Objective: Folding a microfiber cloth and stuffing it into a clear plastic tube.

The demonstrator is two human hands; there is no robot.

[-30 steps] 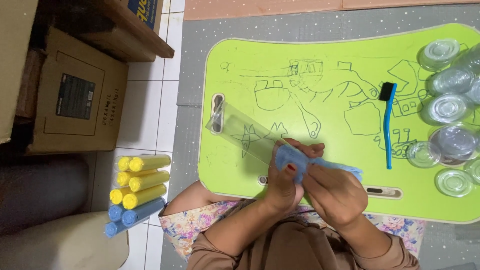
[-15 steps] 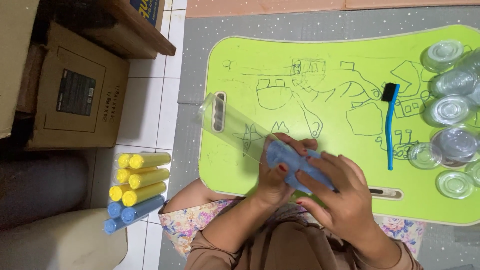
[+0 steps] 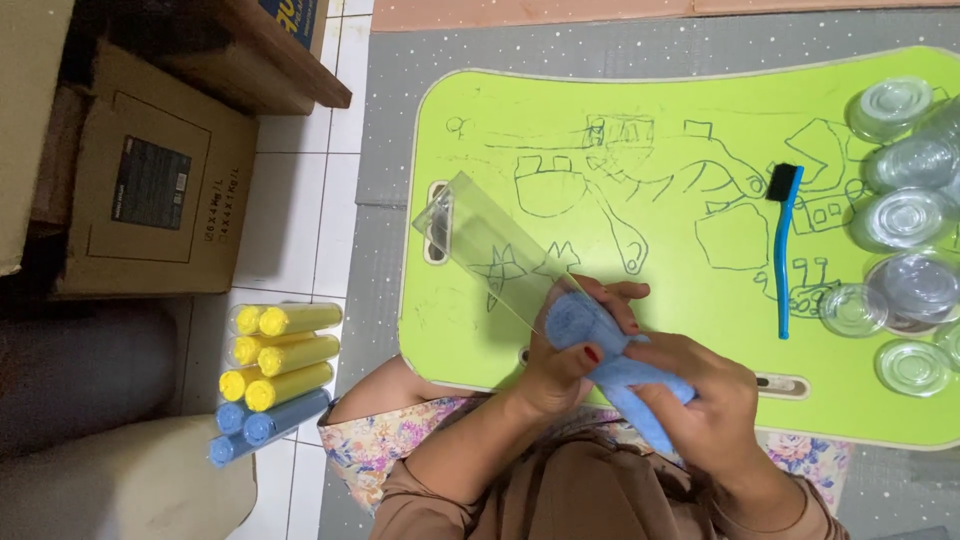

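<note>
We've got the left hand (image 3: 565, 365) wrapped round the near end of a clear plastic tube (image 3: 490, 255), fingers curled shut on it; tube slants up-left over the lap table's (image 3: 650, 95) left-front part, far end just past the slot handle near the left edge. Right hand (image 3: 700, 400) is closed in a fist-like grip on a blue cloth (image 3: 610, 355), which is stuffed against the tube's near mouth and runs back toward the body, over the table's front edge. Both hands touch via the cloth.

On the green tabletop: black marker doodles across the middle, a blue brush w/ black bristles (image 3: 781, 250) lying lengthwise toward the right side, well apart from the hands. Along the right edge, a cluster of clear plastic cups (image 3: 905, 215), some stacked.

Off the table, on the tiled floor by its left-front corner: pack of yellow & blue capped tubes (image 3: 272, 375). Cardboard box (image 3: 150, 190) further left.
</note>
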